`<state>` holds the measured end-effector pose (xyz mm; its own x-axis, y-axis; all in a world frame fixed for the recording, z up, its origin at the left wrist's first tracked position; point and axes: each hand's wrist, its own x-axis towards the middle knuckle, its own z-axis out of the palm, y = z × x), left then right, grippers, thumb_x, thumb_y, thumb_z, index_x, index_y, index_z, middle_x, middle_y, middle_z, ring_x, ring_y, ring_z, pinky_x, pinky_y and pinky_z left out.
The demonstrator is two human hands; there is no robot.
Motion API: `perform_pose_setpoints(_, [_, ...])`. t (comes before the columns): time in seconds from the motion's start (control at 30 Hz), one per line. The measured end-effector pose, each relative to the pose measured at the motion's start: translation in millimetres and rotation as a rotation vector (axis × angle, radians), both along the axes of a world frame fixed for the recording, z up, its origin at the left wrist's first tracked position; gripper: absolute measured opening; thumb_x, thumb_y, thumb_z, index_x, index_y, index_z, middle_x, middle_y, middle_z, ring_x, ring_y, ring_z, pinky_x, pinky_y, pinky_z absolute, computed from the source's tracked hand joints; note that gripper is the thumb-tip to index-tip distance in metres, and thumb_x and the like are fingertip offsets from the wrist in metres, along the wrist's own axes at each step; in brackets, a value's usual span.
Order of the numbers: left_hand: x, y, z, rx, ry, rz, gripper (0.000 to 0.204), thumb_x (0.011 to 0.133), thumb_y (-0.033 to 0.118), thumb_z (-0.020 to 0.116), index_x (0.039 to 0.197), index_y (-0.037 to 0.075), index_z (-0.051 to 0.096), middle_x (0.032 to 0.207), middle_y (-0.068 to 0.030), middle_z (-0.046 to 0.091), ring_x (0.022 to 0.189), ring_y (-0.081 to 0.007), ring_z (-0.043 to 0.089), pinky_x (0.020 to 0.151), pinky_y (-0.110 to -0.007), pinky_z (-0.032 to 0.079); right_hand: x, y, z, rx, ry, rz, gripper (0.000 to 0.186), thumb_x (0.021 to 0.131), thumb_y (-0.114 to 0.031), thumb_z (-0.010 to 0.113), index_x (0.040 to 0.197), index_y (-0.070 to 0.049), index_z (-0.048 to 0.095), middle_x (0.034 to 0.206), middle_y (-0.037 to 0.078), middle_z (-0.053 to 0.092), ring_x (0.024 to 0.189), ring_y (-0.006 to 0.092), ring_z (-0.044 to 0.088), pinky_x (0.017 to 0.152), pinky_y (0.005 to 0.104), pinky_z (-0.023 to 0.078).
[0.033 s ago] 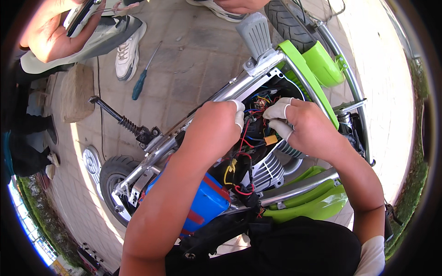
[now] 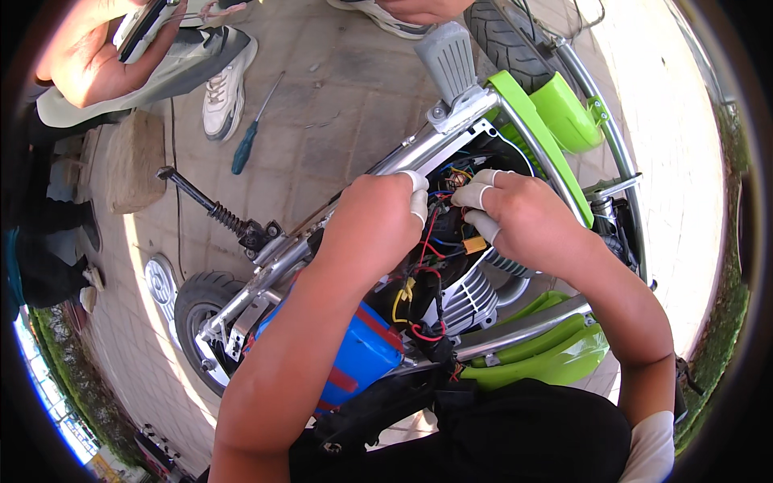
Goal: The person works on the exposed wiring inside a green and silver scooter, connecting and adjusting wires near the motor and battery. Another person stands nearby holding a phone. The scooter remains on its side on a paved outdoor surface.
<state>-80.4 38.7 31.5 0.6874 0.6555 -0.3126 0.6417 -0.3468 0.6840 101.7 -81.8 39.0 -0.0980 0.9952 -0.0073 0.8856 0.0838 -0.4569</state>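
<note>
A small green motorbike with a silver tube frame (image 2: 400, 159) lies on its side before me, its black body cavity (image 2: 451, 228) full of thin coloured wires (image 2: 459, 179). White covers sheathe the fingertips of both hands. My left hand (image 2: 380, 211) is closed at the cavity's left edge; what it pinches is hidden. Across from it, my right hand (image 2: 523, 211) is closed, thumb and fingers pinching among the wires. Just below its thumb sits a small yellow-orange block (image 2: 474, 245). Red wires (image 2: 433, 278) and a yellow wire bundle (image 2: 402, 301) hang lower, near a finned silver casing (image 2: 467, 302).
A blue box with red tape (image 2: 364, 350) lies under my left forearm. On the paving are a teal-handled screwdriver (image 2: 245, 149), a stone block (image 2: 137, 165) and a shock absorber (image 2: 221, 211). Another person's hand holds a phone-like device (image 2: 143, 32) at upper left; a white shoe (image 2: 221, 101) stands below.
My right hand has shifted slightly left over the wires, toward my left hand. My left hand stays almost in place.
</note>
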Motion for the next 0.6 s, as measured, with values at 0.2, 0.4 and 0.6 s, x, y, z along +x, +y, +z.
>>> perform_pose_setpoints(0.2, [-1, 3, -5, 0.097, -0.13, 0.119, 0.022, 0.095, 0.017, 0.07, 0.111, 0.003, 0.076, 0.077, -0.0212, 0.071, 0.061, -0.0289, 0.069, 0.061, -0.038, 0.052, -25, 30, -6, -0.135, -0.509, 0.272, 0.014, 0.077, -0.014, 0.073, 0.09, -0.011, 0.073, 0.089, 0.006, 0.07, 0.086, 0.0234, 0.072, 0.067, 0.037, 0.054])
perform_pose_setpoints(0.4, [1, 4, -3, 0.156, -0.18, 0.135, 0.022, 0.095, 0.017, 0.069, 0.111, 0.003, 0.076, 0.078, -0.0209, 0.071, 0.062, -0.0294, 0.069, 0.061, -0.039, 0.052, -41, 38, -7, -0.069, -0.644, 0.336, 0.006, 0.079, -0.016, 0.07, 0.082, -0.013, 0.075, 0.084, 0.004, 0.071, 0.08, 0.0212, 0.071, 0.063, 0.035, 0.05])
perform_pose_setpoints(0.6, [-1, 5, -2, 0.145, -0.208, 0.148, 0.023, 0.095, 0.018, 0.069, 0.111, 0.003, 0.075, 0.08, -0.0221, 0.072, 0.064, -0.0317, 0.069, 0.063, -0.039, 0.053, -39, 39, -15, -0.325, -0.668, 0.285, 0.01, 0.084, -0.017, 0.068, 0.089, -0.012, 0.075, 0.087, 0.005, 0.075, 0.079, 0.022, 0.075, 0.062, 0.0362, 0.052])
